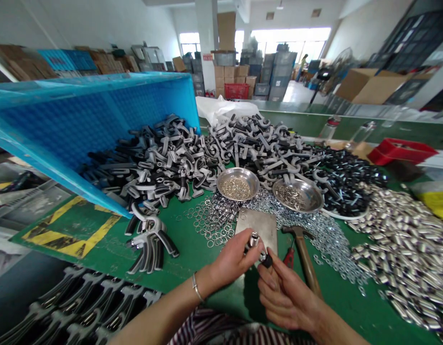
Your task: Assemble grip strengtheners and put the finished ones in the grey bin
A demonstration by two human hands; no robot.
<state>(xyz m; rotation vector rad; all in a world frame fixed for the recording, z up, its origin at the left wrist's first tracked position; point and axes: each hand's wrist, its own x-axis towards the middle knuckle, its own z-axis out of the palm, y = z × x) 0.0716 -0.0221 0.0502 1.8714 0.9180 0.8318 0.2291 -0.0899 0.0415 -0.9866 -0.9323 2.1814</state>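
My left hand (pixel 232 258) is closed on a small shiny metal sleeve (pixel 255 238), pinched between thumb and fingers. Beside it, my right hand (pixel 288 293) grips a black knob (pixel 266 260) with a bright metal end pointing at the left hand. The two parts are close together; whether they touch I cannot make out. Under the hands lies a flat metal plate (pixel 260 223). A hammer (pixel 305 261) with a wooden handle rests just right of it, next to a red-handled tool (pixel 289 258) partly hidden by my right hand.
Grey-and-black handles (pixel 171 163) spill from a tipped blue crate (pixel 164 96). Steel bowls hold brass-coloured bits (pixel 235 189) and small pins (pixel 291 197). Rings and nuts (pixel 336 249), black knobs (pixel 345 175) and metal sleeves (pixel 404 244) lie heaped rightward. Assembled hand grips (pixel 153 242) sit left.
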